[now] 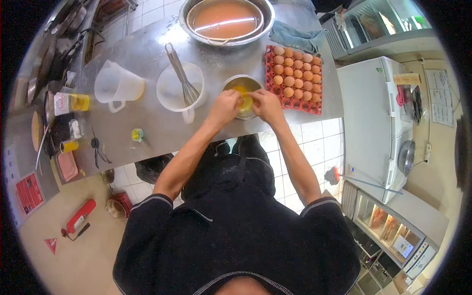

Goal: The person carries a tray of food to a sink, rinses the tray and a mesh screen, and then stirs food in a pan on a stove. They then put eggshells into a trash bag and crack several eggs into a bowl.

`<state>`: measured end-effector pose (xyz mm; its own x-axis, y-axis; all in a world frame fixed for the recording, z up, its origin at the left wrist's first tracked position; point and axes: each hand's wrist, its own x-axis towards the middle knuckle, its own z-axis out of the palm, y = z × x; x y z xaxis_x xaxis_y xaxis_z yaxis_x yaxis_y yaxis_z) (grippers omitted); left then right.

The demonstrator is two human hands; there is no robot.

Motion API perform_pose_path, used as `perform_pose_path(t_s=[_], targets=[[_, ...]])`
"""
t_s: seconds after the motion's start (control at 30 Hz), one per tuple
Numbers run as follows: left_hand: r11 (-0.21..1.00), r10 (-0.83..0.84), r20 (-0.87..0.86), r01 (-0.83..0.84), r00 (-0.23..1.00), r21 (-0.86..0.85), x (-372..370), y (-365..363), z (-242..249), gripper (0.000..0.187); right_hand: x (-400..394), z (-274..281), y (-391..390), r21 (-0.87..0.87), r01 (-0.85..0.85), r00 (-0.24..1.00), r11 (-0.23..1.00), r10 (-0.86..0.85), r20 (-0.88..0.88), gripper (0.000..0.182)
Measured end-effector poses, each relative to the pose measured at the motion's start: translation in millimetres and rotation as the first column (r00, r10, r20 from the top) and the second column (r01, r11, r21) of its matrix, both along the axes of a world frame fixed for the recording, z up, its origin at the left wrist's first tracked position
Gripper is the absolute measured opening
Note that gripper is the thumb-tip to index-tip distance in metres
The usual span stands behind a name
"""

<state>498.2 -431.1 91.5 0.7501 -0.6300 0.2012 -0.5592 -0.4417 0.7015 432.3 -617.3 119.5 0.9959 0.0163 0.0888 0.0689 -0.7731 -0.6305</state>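
Observation:
Both hands are over a small metal bowl (243,79) that holds yellow egg. My left hand (228,105) is at the bowl's left side, its fingers pressed together around something too small to make out. At the right side my right hand (266,104) has its fingers closed over the rim area, and what they hold is hidden. Right of the bowl lies a red tray (295,104) with several rows of brown eggs (297,73); a few of its front and left pockets hold no egg.
A white plastic jug (169,96) with a whisk (183,77) stands left of the bowl, and another jug (118,83) beyond it. A large metal basin (223,40) of orange liquid and a blue cloth (295,37) sit at the back. The steel table (147,54) ends before my body.

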Motion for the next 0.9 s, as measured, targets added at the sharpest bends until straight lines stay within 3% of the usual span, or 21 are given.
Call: perform_pose_path(t_s=[0.07, 0.13, 0.17, 0.23, 0.33, 0.43, 0.53, 0.57, 0.63, 0.73, 0.83, 0.9], targets=[[0.997, 0.024, 0.066, -0.028, 0.998, 0.067, -5, 3, -6, 0.038, 0, 4, -2, 0.012, -0.001, 1.000, 1.000, 0.001, 0.015, 0.036], [0.997, 0.050, 0.121, -0.057, 0.991, 0.051, -3, -2, -5, 0.041, -1, 2, -3, 0.032, 0.046, 0.998, 0.998, -0.047, 0.032, 0.037], [0.997, 0.076, 0.068, -0.076, 0.995, -0.002, -1, -4, -6, 0.042, -1, 5, -4, 0.040, 0.076, 0.996, 0.996, -0.078, 0.045, 0.037], [0.989, 0.111, -0.046, -0.115, 0.993, -0.095, -3, 1, -10, 0.043, -6, 12, -4, 0.188, 0.190, 0.981, 0.964, -0.194, 0.006, 0.037], [0.930, 0.072, -0.530, -0.249, 0.845, -0.270, -12, 5, -6, 0.044, -14, 17, 6, 0.329, 0.289, 0.952, 0.899, -0.307, 0.001, 0.035], [0.817, -0.078, -0.695, -0.354, 0.715, -0.455, -30, 10, -23, 0.049, -26, 32, 20, 0.358, 0.323, 0.944, 0.876, -0.324, -0.059, 0.035], [0.770, -0.152, -0.748, -0.397, 0.647, -0.500, -56, 25, -1, 0.052, -36, 45, 53, 0.438, 0.270, 0.962, 0.857, -0.225, -0.152, 0.033], [0.772, -0.153, -0.764, -0.407, 0.627, -0.488, -67, 35, 17, 0.052, -40, 32, 53, 0.252, 0.192, 0.981, 0.948, -0.177, -0.082, 0.031], [0.623, -0.215, -0.765, -0.517, 0.608, -0.586, -88, 51, 10, 0.057, -40, 39, 80, 0.368, 0.144, 0.982, 0.919, -0.085, -0.171, 0.031], [0.557, -0.201, -0.792, -0.598, 0.576, -0.576, -119, 91, 4, 0.062, -41, 36, 118, 0.317, -0.273, 0.953, 0.908, 0.300, -0.036, 0.042], [0.625, 0.186, -0.749, -0.665, 0.636, -0.409, -143, 142, 16, 0.061, -40, 53, 162, 0.283, -0.430, 0.872, 0.857, 0.476, -0.118, 0.055], [0.513, 0.354, -0.746, -0.784, 0.564, -0.350, -162, 176, 34, 0.054, -37, 62, 187, 0.287, -0.487, 0.826, 0.825, 0.542, -0.154, 0.059]])
